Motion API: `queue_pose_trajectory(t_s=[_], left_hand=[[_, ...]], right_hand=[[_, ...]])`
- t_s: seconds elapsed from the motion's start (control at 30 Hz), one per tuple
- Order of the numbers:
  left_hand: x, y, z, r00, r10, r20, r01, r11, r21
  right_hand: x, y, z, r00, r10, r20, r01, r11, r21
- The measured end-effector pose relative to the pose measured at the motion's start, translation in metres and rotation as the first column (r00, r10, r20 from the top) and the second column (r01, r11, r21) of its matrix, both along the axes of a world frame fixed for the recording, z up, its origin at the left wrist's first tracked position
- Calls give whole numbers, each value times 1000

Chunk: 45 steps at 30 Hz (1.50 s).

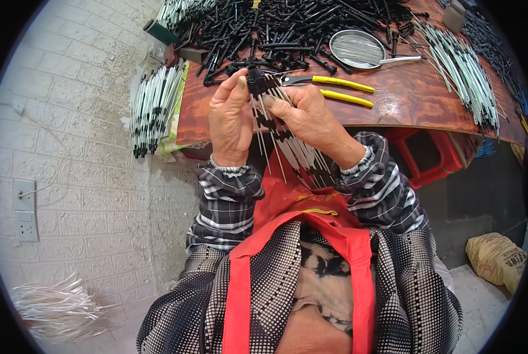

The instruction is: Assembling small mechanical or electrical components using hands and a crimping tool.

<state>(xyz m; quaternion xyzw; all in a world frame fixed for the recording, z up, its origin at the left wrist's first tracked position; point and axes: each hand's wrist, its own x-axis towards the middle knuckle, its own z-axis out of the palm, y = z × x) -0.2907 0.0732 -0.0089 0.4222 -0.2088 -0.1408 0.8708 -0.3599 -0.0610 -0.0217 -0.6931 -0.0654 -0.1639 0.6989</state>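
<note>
A bundle of thin white strips with black plastic pieces on them (293,152) hangs from my hands over my lap. My right hand (314,118) is closed around its upper part, thumb lying across the strips. At the top end, the fingers and thumb of my left hand (231,124) pinch a black ribbed plastic fitting (256,76). Just behind my right hand lies a pair of cutting pliers with yellow handles (343,84), its dark jaws partly covered by the fingers. The right fingertips behind the bundle are hidden.
A large heap of black plastic fittings (270,29) covers the far part of the wooden table (411,100). A round dish (357,48) stands beyond the pliers. Strip bundles (464,74) lie at the right; more (155,109) stand at the left. A red stool (420,150) sits underneath.
</note>
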Motion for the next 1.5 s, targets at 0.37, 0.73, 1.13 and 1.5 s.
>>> queue_pose_trajectory(t_s=[0.37, 0.73, 1.13, 1.5], left_hand=[[-27, -25, 7, 942, 316, 114, -331, 929, 164], [-15, -9, -2, 960, 278, 22, -279, 960, 28], [-8, 2, -6, 969, 242, 40, -243, 970, 18], [-14, 0, 0, 970, 243, -23, -244, 969, -27]], right_hand=[[9, 14, -10, 979, -181, 97, 189, 979, -79], [2, 22, -6, 971, -173, 164, 197, 969, -147], [-11, 31, -10, 840, -391, 375, 506, 813, -287], [-4, 8, -4, 942, -242, 235, 328, 814, -479]])
